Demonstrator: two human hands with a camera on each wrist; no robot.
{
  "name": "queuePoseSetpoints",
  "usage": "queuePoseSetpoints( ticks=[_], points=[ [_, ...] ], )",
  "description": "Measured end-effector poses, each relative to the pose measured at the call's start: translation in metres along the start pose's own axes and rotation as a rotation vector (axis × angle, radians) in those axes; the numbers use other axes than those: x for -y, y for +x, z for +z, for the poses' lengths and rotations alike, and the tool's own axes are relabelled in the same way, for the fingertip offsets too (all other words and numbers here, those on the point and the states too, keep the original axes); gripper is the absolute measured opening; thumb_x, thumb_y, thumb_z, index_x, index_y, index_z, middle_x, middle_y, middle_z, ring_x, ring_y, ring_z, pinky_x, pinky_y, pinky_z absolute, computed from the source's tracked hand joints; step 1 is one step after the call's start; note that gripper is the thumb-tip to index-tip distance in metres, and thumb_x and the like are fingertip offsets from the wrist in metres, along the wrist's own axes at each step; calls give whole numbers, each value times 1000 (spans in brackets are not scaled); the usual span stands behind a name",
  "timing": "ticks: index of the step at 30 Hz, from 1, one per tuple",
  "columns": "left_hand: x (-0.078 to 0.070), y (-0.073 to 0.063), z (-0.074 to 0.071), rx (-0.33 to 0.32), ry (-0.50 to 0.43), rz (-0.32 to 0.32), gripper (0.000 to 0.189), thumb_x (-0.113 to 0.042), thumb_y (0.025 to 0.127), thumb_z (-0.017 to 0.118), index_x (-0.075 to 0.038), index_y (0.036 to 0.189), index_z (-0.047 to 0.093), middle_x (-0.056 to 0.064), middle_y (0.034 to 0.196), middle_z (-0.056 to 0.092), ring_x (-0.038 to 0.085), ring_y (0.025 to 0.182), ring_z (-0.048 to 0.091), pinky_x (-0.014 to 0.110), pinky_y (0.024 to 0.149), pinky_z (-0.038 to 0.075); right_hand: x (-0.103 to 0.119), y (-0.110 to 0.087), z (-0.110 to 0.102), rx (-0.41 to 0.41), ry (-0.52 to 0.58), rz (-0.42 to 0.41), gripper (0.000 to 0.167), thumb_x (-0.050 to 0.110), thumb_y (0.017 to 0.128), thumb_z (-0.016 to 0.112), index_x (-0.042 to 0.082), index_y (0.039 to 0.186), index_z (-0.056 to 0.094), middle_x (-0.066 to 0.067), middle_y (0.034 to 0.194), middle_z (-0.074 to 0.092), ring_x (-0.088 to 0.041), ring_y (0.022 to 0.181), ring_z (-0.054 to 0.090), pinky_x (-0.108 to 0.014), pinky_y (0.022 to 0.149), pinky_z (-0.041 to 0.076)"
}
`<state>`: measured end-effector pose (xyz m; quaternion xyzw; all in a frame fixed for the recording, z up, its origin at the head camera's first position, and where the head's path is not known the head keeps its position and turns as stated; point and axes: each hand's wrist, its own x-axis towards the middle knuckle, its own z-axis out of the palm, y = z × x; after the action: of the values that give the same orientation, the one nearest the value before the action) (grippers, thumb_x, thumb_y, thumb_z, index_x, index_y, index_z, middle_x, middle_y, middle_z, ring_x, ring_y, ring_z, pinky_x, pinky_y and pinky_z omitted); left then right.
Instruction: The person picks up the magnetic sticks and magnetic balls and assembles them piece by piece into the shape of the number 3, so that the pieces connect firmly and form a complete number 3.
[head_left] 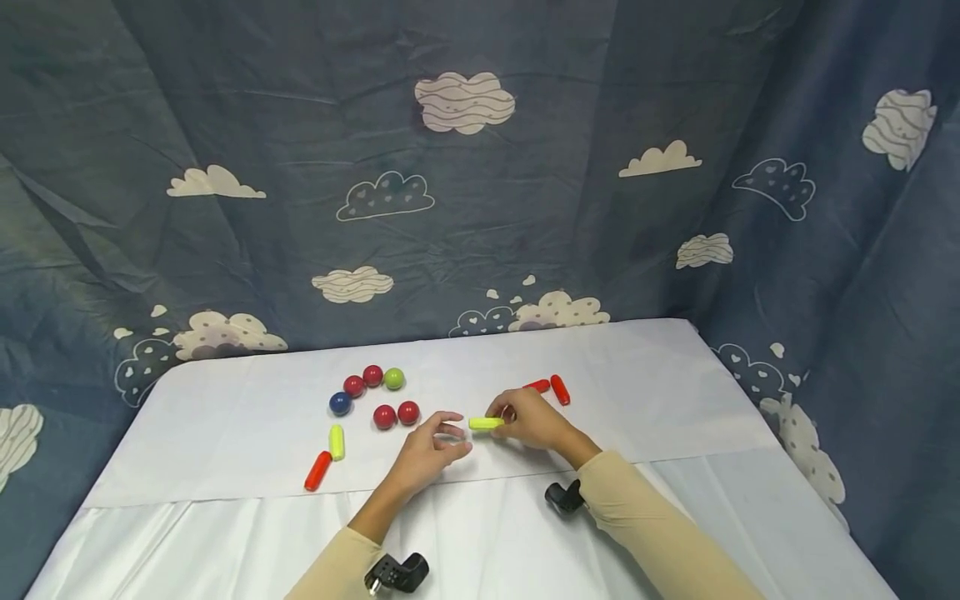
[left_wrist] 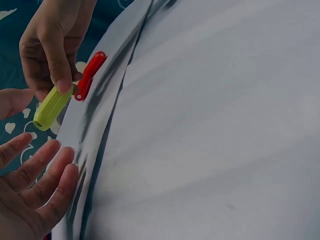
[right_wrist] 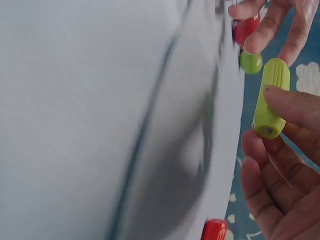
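Observation:
My right hand pinches a yellow-green ribbed stick between thumb and fingertips, over the white cloth. In the right wrist view a round grey spot shows on the end of this stick. Facing its other end, my left hand holds nothing, its fingers spread and slightly bent. The left wrist view shows a gap between those fingers and the stick. Just beyond the right hand lie two red sticks, one partly behind it.
Left of the hands are several red balls, a green ball and a blue ball. Nearer me lie another yellow-green stick and a red stick. A dark cloud-print curtain hangs behind the table.

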<state>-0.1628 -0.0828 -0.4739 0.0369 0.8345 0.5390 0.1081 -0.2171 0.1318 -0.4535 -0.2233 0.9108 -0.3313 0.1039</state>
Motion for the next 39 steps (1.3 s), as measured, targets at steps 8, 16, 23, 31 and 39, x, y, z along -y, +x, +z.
queuePoseSetpoints(
  ticks=[8, 16, 23, 31, 39],
  points=[
    [6, -24, -7, 73, -23, 26, 45, -15, 96, 75, 1, 136, 62, 12, 106, 76, 13, 80, 68, 26, 69, 50, 8, -24, 14, 43, 89, -105, 18, 1, 85, 85, 2, 102, 78, -4, 90, 73, -4, 76, 54, -19, 70, 48],
    [13, -42, -10, 165, -65, 16, 38, -15, 97, 74, 3, 129, 65, 4, 89, 73, 10, 74, 66, 23, 67, 54, 13, -43, 32, 105, 166, -159, 16, -2, 85, 84, 0, 99, 77, -2, 86, 70, 3, 73, 52, -17, 67, 49],
    [20, -58, -12, 184, -62, -3, 33, -16, 97, 74, 4, 122, 68, 5, 86, 75, 10, 72, 64, 21, 65, 51, 22, -54, 43, 134, 216, -169, 17, -2, 83, 86, 1, 97, 77, -1, 86, 70, 5, 74, 52, -17, 67, 50],
    [24, -70, -10, 196, -89, -9, 26, -12, 95, 75, 7, 112, 73, 3, 82, 74, 9, 66, 60, 19, 60, 48, 31, -63, 49, 159, 260, -162, 18, -4, 82, 86, 1, 98, 78, -2, 85, 71, 4, 73, 53, -17, 65, 50],
    [29, -80, -14, 265, -96, -26, 24, -8, 94, 76, 9, 111, 74, -2, 79, 71, 6, 65, 58, 16, 58, 46, 39, -67, 56, 186, 290, -182, 17, -5, 82, 86, 0, 97, 78, -4, 88, 72, 4, 73, 54, -16, 66, 50]
  ],
)
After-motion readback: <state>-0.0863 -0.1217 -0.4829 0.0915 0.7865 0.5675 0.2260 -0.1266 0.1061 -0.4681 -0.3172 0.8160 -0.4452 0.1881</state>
